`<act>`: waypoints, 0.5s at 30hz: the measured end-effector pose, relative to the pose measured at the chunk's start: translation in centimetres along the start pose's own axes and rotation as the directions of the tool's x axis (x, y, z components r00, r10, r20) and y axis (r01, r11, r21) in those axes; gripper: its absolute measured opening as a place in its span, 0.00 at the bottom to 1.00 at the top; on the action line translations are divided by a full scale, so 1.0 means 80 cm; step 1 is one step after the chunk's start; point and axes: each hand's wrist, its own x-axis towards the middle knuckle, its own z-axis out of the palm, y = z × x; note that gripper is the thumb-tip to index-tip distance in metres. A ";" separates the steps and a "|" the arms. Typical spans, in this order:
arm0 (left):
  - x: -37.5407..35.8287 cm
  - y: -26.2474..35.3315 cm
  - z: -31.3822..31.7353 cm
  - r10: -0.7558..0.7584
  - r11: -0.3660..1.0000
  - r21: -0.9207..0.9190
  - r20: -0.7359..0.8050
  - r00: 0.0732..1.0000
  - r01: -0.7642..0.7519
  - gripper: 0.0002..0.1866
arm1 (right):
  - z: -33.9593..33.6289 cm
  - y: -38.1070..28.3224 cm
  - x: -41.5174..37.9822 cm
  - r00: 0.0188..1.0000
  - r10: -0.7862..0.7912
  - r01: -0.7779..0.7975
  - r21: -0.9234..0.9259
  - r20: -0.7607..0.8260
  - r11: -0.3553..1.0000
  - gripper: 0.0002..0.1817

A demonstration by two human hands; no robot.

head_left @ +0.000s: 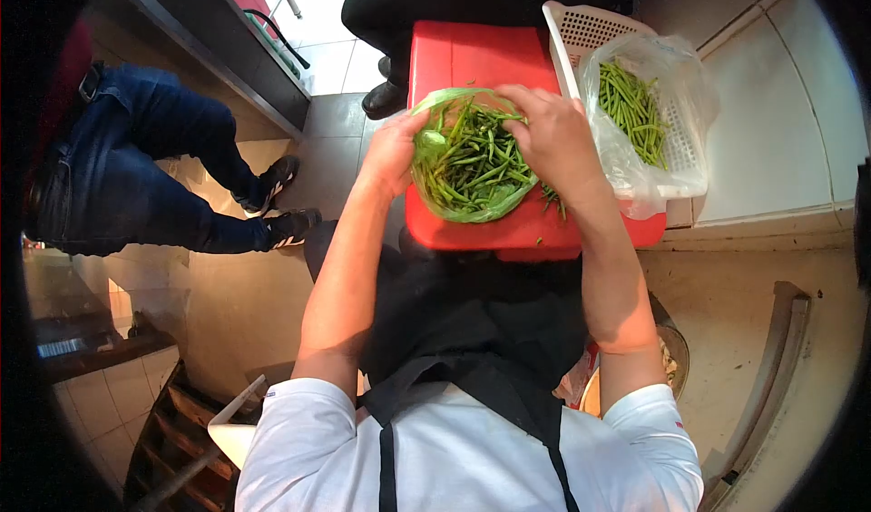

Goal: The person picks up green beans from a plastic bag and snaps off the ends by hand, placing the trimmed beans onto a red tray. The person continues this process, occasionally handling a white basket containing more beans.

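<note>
A green plastic bag (494, 211) full of green beans (472, 154) lies open on the red table (454, 49). My left hand (394, 152) pinches the bag's upper left rim between thumb and fingers. At the upper right rim is my right hand (555, 138), its fingers bent over the bag's edge; whatever its fingertips hold is too small to make out. Right of the bag, a clear plastic bag (685, 86) with more green beans (632, 113) rests in a white basket (567, 31). A few bean pieces (552, 202) lie on the red surface beside my right wrist.
A person in jeans (136, 163) stands at the left. Another person's dark-clothed leg (390, 13) is beyond the table. White tiles (771, 122) border the right side. Near my right elbow sits a round container (673, 353). A white chair (238, 426) is at the lower left.
</note>
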 end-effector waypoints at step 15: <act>-0.007 -0.013 -0.001 0.041 0.996 -0.084 0.021 0.999 -0.039 0.22 | -0.014 -0.008 0.002 0.982 0.158 -0.094 0.452 -0.105 0.887 0.08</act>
